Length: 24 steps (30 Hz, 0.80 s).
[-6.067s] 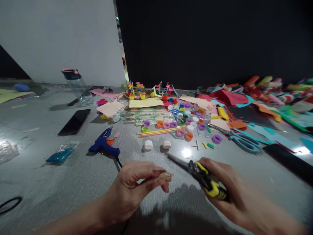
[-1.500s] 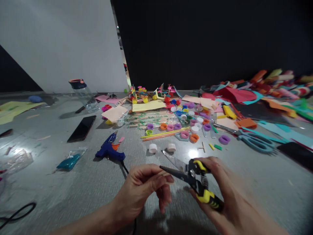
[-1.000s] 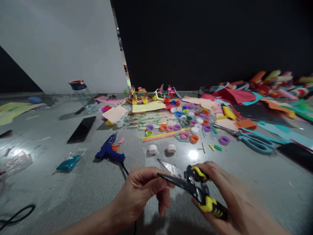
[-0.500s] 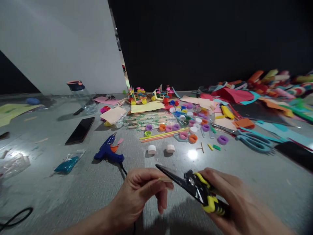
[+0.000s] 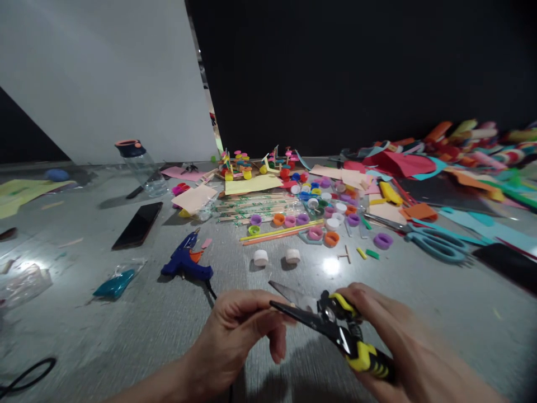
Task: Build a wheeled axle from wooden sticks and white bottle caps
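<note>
Black-bladed snips (image 5: 335, 330) with yellow-and-black handles are gripped by my right hand (image 5: 390, 336). Their blades stand apart, and the tips reach the fingers of my left hand (image 5: 243, 330). My left hand pinches a short piece of wooden stick (image 5: 292, 306), mostly hidden behind the lower blade and the fingers. Just beyond the hands, two white bottle caps (image 5: 260, 258) sit side by side on the grey table. A blue glue gun (image 5: 184, 260) lies to the left of them.
Further back are several coloured bottle caps (image 5: 331, 239), packed wooden sticks (image 5: 251, 206) and small colourful models (image 5: 239, 165). Blue-handled scissors (image 5: 438, 243) lie on the right. A phone (image 5: 138, 225), a water bottle (image 5: 145, 168) and a teal packet (image 5: 115, 282) are at left.
The snips' blades have opened wider and now straddle the stick's end, the lower blade crossing in front of it. My left hand has hardly moved.
</note>
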Available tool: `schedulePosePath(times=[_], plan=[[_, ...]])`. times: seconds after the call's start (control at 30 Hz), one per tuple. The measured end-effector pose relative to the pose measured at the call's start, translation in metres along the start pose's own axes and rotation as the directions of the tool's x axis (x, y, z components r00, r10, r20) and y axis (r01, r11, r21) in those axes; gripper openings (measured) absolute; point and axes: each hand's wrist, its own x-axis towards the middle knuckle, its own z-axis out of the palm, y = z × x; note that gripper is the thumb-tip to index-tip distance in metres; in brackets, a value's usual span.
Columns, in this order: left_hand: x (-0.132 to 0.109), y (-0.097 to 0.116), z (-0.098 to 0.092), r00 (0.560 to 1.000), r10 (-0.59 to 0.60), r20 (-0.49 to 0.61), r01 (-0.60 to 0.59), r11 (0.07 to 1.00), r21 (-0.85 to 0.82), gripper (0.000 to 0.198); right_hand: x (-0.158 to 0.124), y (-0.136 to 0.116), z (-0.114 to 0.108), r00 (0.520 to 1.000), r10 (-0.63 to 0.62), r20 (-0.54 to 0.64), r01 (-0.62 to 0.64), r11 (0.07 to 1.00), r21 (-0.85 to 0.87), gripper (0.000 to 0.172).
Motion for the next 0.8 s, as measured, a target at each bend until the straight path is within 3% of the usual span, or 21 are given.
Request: schedulePosePath(times=[0.3,0.57,0.8], plan=[[0.0023,-0.0001,0.0027,0.999,-0.035,-0.022,0.034,0.999,-0.042,0.024,-0.006,0.0054,0.0017,0.998,0.06,0.037,-0.06,0.998,0.019,0.026],[-0.0001,-0.0038,0.0019,0.998,0.005,-0.065,-0.011,0.996,-0.09,0.03,-0.0023,0.0029,0.0068,1.0,0.014,-0.019,-0.013,0.999,0.032,0.032],[-0.0017,-0.007,0.0019,1.0,0.01,-0.026,-0.011,0.999,-0.049,0.03,-0.0062,0.0059,0.0099,0.999,0.0,-0.051,0.0,1.0,-0.001,0.038]])
